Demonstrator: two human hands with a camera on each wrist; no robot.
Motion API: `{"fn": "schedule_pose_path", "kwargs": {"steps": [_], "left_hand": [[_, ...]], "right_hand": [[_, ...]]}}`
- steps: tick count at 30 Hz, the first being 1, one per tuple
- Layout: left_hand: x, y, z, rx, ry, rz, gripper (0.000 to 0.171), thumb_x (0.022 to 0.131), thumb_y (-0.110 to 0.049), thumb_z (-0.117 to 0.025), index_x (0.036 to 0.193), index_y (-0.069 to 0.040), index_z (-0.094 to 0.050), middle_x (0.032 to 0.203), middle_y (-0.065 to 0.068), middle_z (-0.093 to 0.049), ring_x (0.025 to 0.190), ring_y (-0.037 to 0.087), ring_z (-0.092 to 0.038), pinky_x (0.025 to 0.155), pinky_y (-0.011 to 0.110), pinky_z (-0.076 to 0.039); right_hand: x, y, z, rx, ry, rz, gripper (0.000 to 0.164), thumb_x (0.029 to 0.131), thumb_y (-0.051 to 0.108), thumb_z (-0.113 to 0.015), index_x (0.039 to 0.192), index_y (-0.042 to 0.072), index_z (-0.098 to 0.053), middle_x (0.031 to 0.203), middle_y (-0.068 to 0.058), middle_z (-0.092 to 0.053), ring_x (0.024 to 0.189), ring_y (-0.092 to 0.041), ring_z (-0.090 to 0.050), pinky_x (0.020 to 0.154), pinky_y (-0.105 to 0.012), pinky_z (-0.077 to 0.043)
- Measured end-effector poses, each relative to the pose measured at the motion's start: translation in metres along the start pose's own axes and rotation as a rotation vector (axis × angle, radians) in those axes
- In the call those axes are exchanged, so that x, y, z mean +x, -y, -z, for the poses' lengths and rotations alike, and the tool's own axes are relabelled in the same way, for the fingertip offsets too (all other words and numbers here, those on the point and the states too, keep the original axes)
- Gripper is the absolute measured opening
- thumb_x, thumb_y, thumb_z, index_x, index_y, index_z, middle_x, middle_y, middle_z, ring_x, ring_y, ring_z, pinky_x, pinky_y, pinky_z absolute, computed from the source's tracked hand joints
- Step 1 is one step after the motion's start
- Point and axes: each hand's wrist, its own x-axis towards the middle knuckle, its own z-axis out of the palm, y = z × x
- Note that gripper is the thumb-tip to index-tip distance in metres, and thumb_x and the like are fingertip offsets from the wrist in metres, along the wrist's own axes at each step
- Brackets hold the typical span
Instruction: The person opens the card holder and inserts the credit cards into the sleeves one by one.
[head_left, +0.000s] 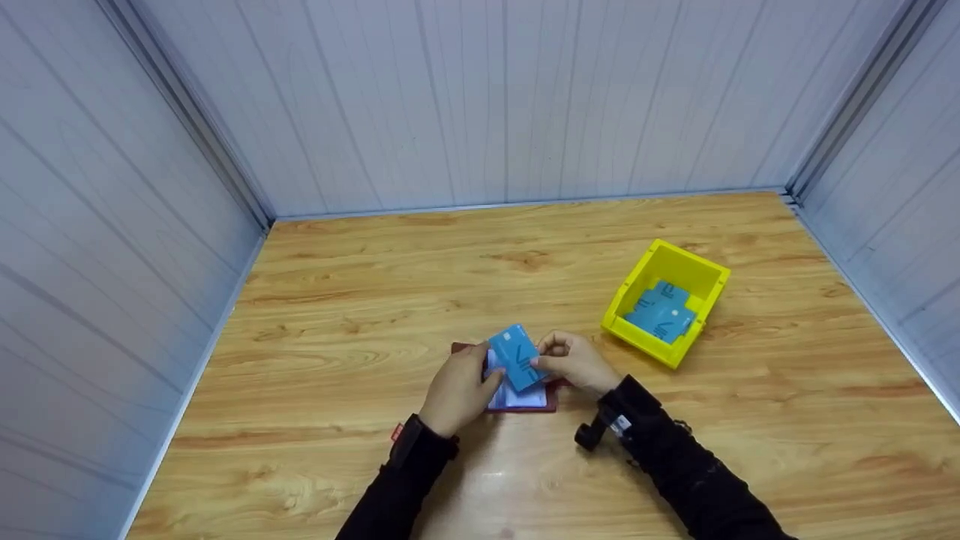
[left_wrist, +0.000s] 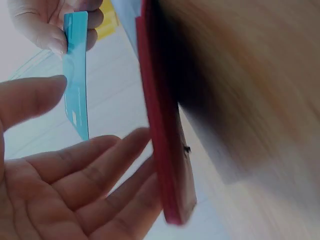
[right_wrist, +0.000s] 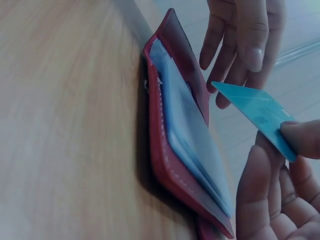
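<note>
A blue card (head_left: 517, 358) with dark lettering and a small chip is pinched between the thumb and fingers of my right hand (head_left: 574, 364). It is held tilted over an open red card holder (head_left: 529, 409) with clear plastic sleeves (right_wrist: 192, 125). My left hand (head_left: 461, 382) is at the holder's left side, its fingers loosely extended. In the left wrist view, those fingertips (left_wrist: 142, 135) come right at the red cover (left_wrist: 157, 125), while the thumb (left_wrist: 37, 100) overlaps the card's edge. Part of the holder lies hidden under the card and hands.
A yellow bin (head_left: 637, 346) stands to the right, beyond my right hand, with several blue cards (head_left: 664, 313) lying in it. The wood-grain table (head_left: 360, 300) is bounded by white panel walls (head_left: 480, 105) at the back and both sides.
</note>
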Motion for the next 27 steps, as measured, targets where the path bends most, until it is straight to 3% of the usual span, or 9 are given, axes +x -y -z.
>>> {"fn": "schedule_pose_path", "kwargs": {"steps": [5, 14, 22, 27], "left_hand": [[0.001, -0.004, -0.003, -0.109, -0.009, 0.014, 0.046, 0.095, -0.021, -0.062, 0.134, 0.003, -0.054, 0.114, 0.017, -0.07, 0.104, 0.028, -0.068, 0.088, 0.044, -0.055], [0.003, -0.005, -0.008, -0.379, -0.114, 0.028, 0.013, 0.092, -0.003, -0.061, 0.105, -0.002, -0.06, 0.092, 0.009, -0.067, 0.083, 0.016, -0.06, 0.072, 0.028, -0.05], [0.004, -0.001, -0.005, -0.416, -0.158, 0.012, 0.017, 0.092, 0.0, -0.059, 0.109, -0.001, -0.058, 0.094, 0.01, -0.064, 0.081, 0.014, -0.057, 0.07, 0.023, -0.048], [0.003, 0.002, 0.007, -0.419, -0.196, 0.024, 0.024, 0.092, 0.001, -0.059, 0.115, 0.001, -0.059, 0.092, 0.012, -0.066, 0.077, 0.015, -0.058, 0.067, 0.024, -0.049]], "right_hand": [[-0.001, 0.002, -0.001, -0.036, 0.002, -0.019, 0.017, 0.086, 0.01, -0.071, 0.094, 0.006, -0.057, 0.078, 0.004, -0.064, 0.073, -0.008, -0.062, 0.067, -0.024, -0.056], [-0.001, -0.002, -0.004, 0.072, 0.075, 0.0, 0.015, 0.086, 0.005, -0.069, 0.091, 0.006, -0.054, 0.078, 0.001, -0.064, 0.068, -0.012, -0.066, 0.063, -0.027, -0.059], [-0.003, 0.0, -0.002, 0.002, 0.087, 0.037, 0.014, 0.089, 0.008, -0.069, 0.095, 0.0, -0.059, 0.082, 0.001, -0.065, 0.073, -0.012, -0.067, 0.068, -0.029, -0.06], [-0.004, 0.003, 0.003, -0.122, 0.013, 0.004, 0.02, 0.089, 0.013, -0.07, 0.1, -0.002, -0.063, 0.086, -0.002, -0.067, 0.076, -0.012, -0.067, 0.071, -0.028, -0.058]]}}
